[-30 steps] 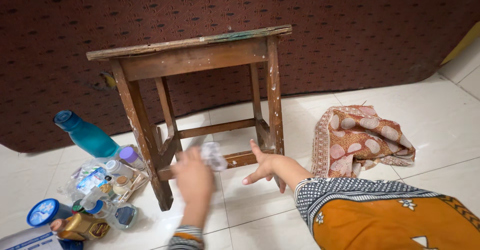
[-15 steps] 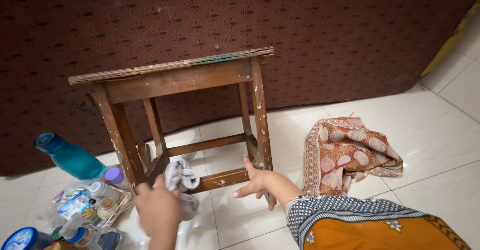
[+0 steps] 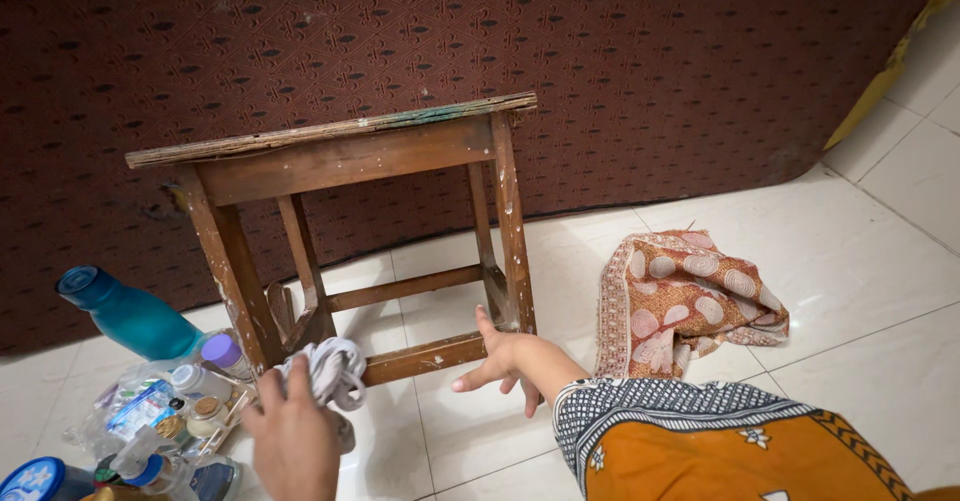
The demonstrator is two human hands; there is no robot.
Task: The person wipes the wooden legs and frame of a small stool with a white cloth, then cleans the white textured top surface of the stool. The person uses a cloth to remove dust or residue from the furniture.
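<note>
A worn wooden stool with paint flecks stands on the white tile floor against a dark patterned wall covering. My left hand holds a crumpled grey-white cloth against the stool's lower front rail, near the front left leg. My right hand rests with fingers spread on the floor at the base of the front right leg, touching it. An orange and black-and-white patterned sleeve covers my right arm.
A teal bottle lies at the left beside a heap of small jars, tubes and a plastic bag. A round blue lid sits at the bottom left. A crumpled orange patterned fabric lies right of the stool.
My left hand with the cloth has slid left along the lower rail toward the left leg. The view has dropped and shifted slightly; my right hand stays at the right leg.
</note>
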